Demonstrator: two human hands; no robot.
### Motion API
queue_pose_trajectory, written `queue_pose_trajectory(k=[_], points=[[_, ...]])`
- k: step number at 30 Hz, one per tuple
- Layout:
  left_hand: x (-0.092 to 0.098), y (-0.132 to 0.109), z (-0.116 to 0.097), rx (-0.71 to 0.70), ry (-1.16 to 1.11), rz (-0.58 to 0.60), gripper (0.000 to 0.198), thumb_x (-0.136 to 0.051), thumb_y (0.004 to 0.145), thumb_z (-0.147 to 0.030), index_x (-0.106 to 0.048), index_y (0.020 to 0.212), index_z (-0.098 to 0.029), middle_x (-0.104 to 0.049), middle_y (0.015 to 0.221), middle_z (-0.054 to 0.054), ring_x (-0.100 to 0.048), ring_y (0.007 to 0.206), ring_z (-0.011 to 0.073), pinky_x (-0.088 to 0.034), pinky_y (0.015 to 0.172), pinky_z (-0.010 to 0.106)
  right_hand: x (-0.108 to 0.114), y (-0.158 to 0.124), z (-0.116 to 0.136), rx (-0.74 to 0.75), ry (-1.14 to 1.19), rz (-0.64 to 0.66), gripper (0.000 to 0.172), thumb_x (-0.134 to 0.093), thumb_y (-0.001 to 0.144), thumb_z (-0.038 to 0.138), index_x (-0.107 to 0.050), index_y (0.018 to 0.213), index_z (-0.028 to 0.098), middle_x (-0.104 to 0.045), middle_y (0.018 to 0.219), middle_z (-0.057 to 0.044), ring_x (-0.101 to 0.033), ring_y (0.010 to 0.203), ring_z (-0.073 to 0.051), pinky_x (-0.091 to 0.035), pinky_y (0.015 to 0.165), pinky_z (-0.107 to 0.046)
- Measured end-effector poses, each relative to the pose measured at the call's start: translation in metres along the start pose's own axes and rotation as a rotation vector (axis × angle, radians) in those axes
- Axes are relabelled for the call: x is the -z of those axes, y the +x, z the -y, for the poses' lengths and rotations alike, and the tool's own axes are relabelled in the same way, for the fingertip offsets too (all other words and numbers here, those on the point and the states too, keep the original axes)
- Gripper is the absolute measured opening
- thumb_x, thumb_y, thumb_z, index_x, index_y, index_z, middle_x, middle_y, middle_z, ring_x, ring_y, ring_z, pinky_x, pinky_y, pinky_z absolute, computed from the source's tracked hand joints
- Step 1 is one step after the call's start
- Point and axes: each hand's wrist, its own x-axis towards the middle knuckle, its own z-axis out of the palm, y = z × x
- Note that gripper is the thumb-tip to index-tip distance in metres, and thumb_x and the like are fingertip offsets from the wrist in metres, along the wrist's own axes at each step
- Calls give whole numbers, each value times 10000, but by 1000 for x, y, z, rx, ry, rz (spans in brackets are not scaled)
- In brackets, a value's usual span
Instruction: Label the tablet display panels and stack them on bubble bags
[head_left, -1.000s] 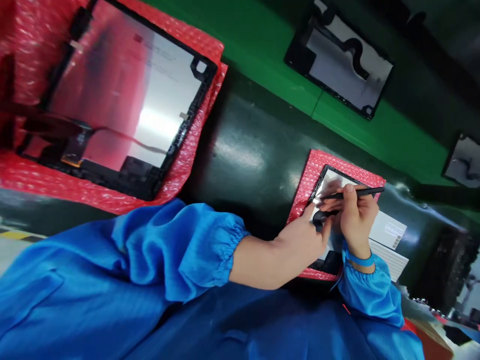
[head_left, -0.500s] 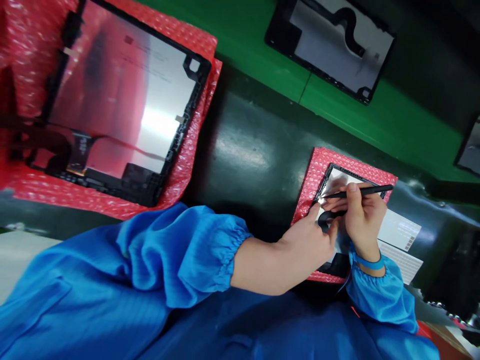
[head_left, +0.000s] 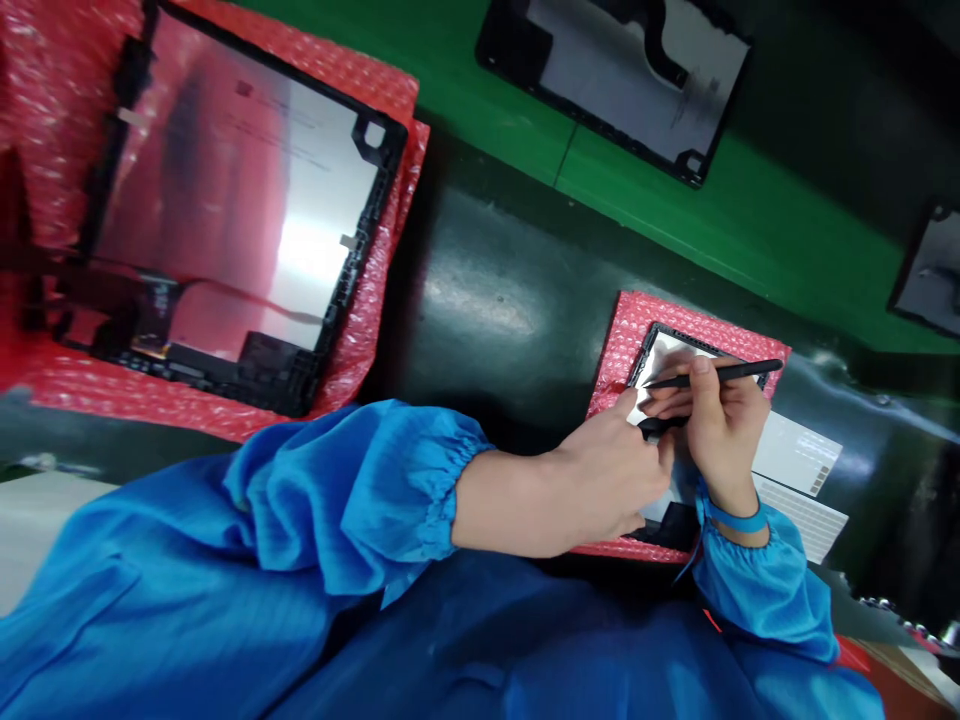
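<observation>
My right hand (head_left: 724,425) is closed in a pen grip around slim black tweezers (head_left: 746,371). Their tip points left, close to the upper left part of a display panel (head_left: 664,350) with a black frame and silvery back. My left hand (head_left: 607,475) rests over the panel's left side, index finger stretched towards the tweezers' tip and thumb apart from it. Between that thumb and index finger shows a black flex cable (head_left: 658,428). Under the panel lies a sheet of pink bubble wrap (head_left: 619,335). My hands hide much of the panel's middle.
A larger-looking display panel (head_left: 315,130) lies on pink bubble wrap at the left. On the green strip (head_left: 450,90) at the back sits another panel (head_left: 600,75), with one more (head_left: 930,270) at the right edge. White printed labels (head_left: 799,455) lie right of my right hand.
The view has shifted slightly, so the back panels appear further left. My left hand has turned a little over the panel; the tweezers stay in my right hand near the same spot.
</observation>
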Motion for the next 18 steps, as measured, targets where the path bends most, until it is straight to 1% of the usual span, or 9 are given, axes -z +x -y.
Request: queue_pose_trajectory(k=[3,4,6,8,9,11,13,15,18], points=[[8,-7,4,43,-31,-26,557,-658,1015,-490,-667,1339,-37,-764,723,85,-754,697,279,-524,963,461,10,-4,2,43,44,-36,385,-701,1001,597,-688,930,220,-739,623,25,-702,450,-161,-589,443,-254],[9,-12,7,131,-49,-31,450,-590,1058,-452,-682,1274,-69,-764,739,93,-761,703,283,-542,866,434,15,-7,2,57,55,-58,385,-706,997,600,-682,921,222,-744,622,22,-702,446,-167,-591,446,-262],[9,-23,13,406,-83,-31,395,-473,1108,-429,-675,1180,-97,-762,772,120,-766,713,312,-523,693,404,29,-15,0,69,73,-111,383,-712,994,593,-668,906,223,-763,635,7,-714,449,-184,-603,460,-287],[2,-33,21,626,-133,-35,389,-427,1120,-416,-644,1170,-97,-765,842,143,-766,745,334,-507,645,406,41,-24,-9,58,91,-148,391,-714,993,589,-657,891,216,-773,638,-9,-727,456,-205,-616,477,-311],[-3,-37,24,662,-173,-49,353,-418,1119,-383,-629,1164,-104,-767,899,148,-765,774,330,-514,663,411,45,-27,-15,47,104,-161,403,-717,987,595,-655,888,210,-773,632,-15,-734,461,-213,-624,492,-322],[-17,-39,29,634,-274,-130,257,-388,1108,-288,-599,1108,-140,-750,1006,142,-752,844,300,-528,731,415,49,-30,-29,36,142,-192,442,-718,972,627,-652,889,198,-770,623,-22,-738,466,-219,-634,518,-336],[-30,-36,30,557,-392,-297,204,-361,1094,-249,-543,1025,-185,-710,1035,117,-716,889,264,-527,793,411,48,-29,-41,44,196,-240,470,-715,960,651,-646,901,190,-772,629,-26,-739,471,-218,-635,533,-343],[-40,-27,26,478,-564,-486,168,-353,1097,-280,-471,995,-219,-655,944,61,-658,824,214,-512,785,383,45,-26,-50,65,261,-281,479,-715,952,658,-638,918,186,-781,649,-31,-735,473,-213,-629,533,-341],[-50,-8,15,416,-888,-734,155,-492,1059,-368,-412,1078,-237,-586,855,-24,-568,678,139,-480,701,311,48,-20,-58,78,362,-274,495,-736,929,666,-631,927,182,-775,637,-39,-738,485,-218,-630,548,-345]])
